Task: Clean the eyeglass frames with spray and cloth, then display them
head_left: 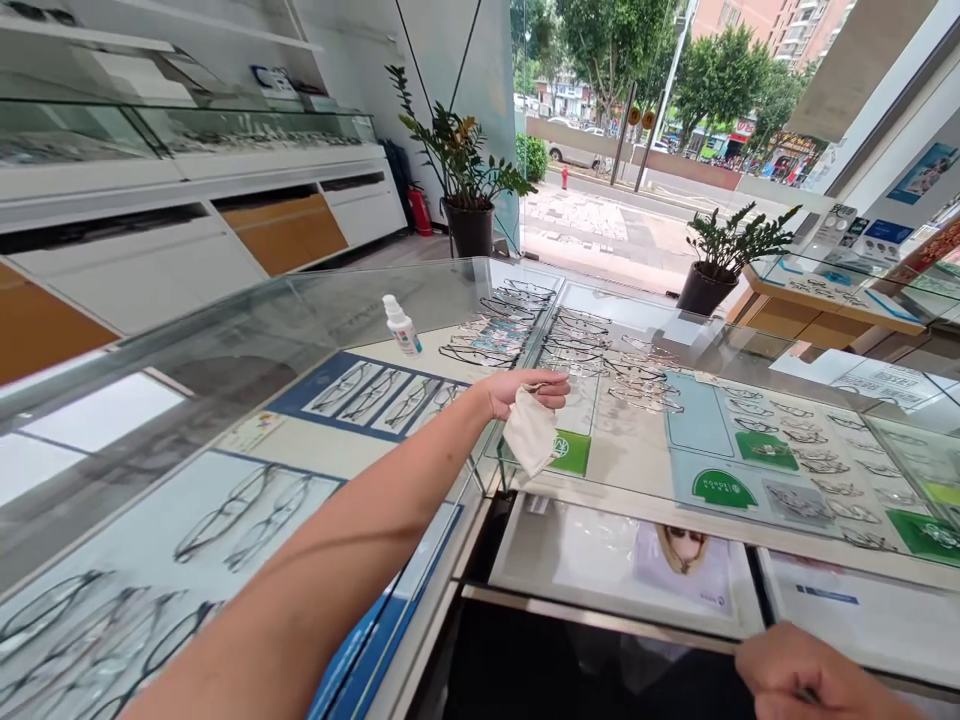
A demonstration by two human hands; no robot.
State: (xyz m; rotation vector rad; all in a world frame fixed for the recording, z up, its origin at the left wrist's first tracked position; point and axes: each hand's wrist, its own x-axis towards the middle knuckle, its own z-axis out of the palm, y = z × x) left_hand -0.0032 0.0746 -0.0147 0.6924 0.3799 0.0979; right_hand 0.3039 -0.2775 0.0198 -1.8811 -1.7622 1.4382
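Note:
My left hand (529, 388) reaches out over the glass counter (480, 275), its fingers closed on a cream-coloured cloth (529, 432) that hangs down from the palm. Below the cloth lies a green card (571, 452) in the display. Just beyond the hand, rows of eyeglasses (574, 345) lie on the counter. A white spray bottle (403, 325) stands to the left of them. My right hand (799, 675) is low at the right edge, curled into a fist near an open drawer (622, 560). Whether anything is inside that fist is hidden.
More eyeglasses (255, 515) lie under the glass at left and right. Potted plants (471, 215) stand by the window. A red fire extinguisher (420, 210) is beside the far cabinet (262, 215). The counter's glass edges meet at a corner near my left arm.

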